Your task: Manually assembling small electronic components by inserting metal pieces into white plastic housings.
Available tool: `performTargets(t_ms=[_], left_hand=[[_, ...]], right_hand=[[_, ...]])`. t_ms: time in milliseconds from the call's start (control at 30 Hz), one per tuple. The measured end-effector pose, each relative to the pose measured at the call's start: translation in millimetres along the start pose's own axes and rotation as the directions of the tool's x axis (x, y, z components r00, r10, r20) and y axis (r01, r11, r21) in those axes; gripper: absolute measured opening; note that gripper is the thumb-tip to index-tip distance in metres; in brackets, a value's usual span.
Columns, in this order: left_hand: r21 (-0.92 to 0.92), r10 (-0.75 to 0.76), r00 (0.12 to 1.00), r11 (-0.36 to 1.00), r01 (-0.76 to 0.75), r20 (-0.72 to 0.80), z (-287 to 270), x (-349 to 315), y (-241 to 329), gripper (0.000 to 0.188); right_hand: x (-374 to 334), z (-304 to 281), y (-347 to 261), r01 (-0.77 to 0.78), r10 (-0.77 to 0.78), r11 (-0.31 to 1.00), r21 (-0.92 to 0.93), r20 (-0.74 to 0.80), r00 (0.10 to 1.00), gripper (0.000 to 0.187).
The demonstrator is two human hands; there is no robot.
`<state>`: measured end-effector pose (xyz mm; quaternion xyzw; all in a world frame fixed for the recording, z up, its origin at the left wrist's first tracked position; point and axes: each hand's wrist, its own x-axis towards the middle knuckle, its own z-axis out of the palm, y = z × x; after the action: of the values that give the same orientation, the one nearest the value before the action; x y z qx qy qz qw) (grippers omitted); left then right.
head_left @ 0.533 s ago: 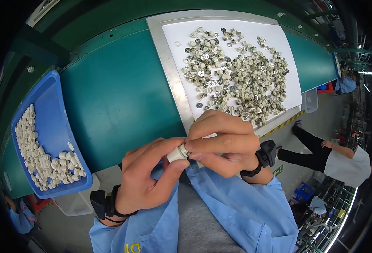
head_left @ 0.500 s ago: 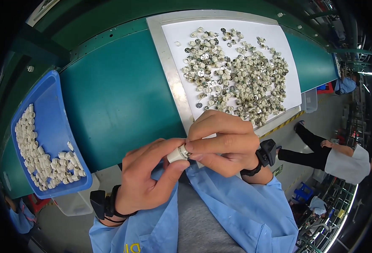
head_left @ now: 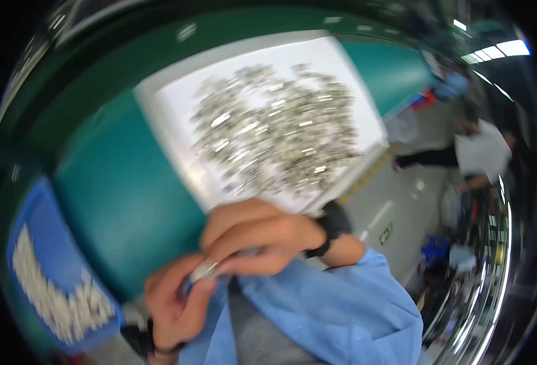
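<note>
Both hands meet at the front of my body, with motion blurring the picture. My left hand point(head_left: 176, 298) is closed, its thumb and fingers pinching a small white cylindrical piece point(head_left: 204, 271). From the right, my right hand point(head_left: 262, 237) is closed too, its fingertips pressed to the other end of that piece. Its fingers hide what lies at that end. Just beyond the right hand is a white board with a pale metal frame point(head_left: 174, 152), heaped with small white-and-metal parts point(head_left: 326, 131).
A blue tray point(head_left: 42, 210) at the left holds many white cylindrical pieces point(head_left: 61, 309). Green work surface point(head_left: 122, 188) lies between tray and board. To the right, a person in a white top point(head_left: 484, 149) stands in the aisle; a blue stool point(head_left: 435, 248) is nearby.
The view has swung, so board, parts and hands now appear further left, with hands and tray lower. Both hands keep their grip on the white piece. The person at right has changed posture.
</note>
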<state>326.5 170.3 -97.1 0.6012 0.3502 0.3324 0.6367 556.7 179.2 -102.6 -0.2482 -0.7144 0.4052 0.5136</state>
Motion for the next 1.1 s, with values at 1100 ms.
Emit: performTargets(t_ms=[1100], left_hand=[[-0.201,-0.054,0.988,0.979,0.024,-0.147,65,7,40,0.021]], right_hand=[[-4,-40,-49,0.179,-0.197,0.959,-0.219,-0.065,0.978,0.012]])
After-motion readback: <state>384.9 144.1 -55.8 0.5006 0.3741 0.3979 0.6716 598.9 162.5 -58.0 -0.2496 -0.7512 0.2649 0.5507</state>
